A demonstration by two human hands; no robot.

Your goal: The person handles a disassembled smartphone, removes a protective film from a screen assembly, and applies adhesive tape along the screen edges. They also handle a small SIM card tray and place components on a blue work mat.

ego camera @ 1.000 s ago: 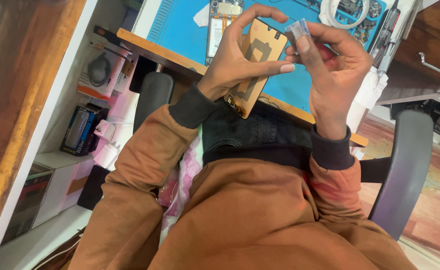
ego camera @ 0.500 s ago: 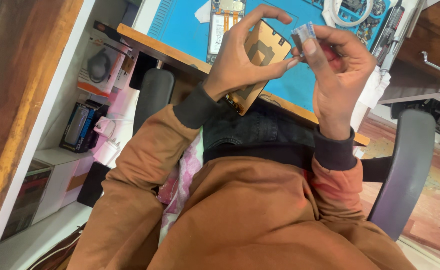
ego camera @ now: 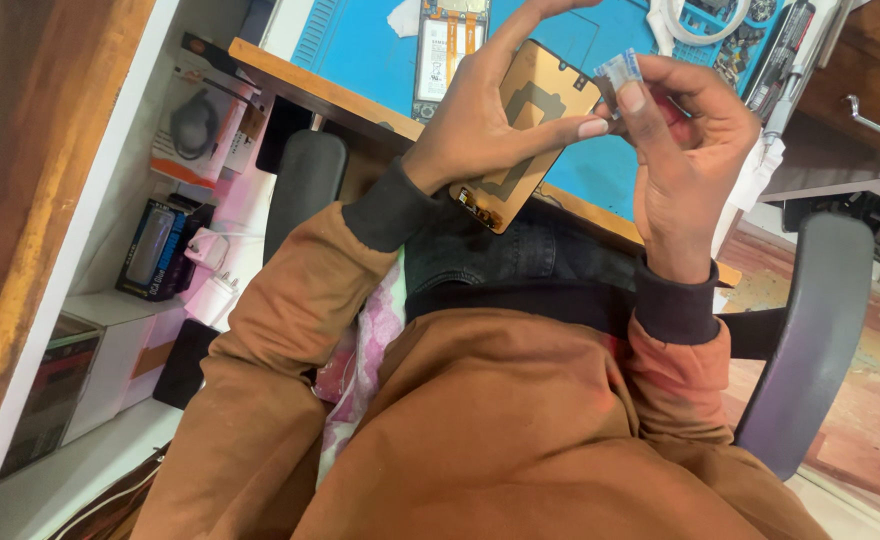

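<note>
Fingers of the left hand grip a copper-backed phone screen, tilted above the lap. Right hand pinches a small clear strip at the screen's top corner. Beyond them, a blue mat covers the tabletop.

The flat copper-backed phone screen panel sits in the left hand, above the lap and before the blue rubber work mat, with the right hand just right, pinching a small pale strip at the panel's upper edge.
</note>
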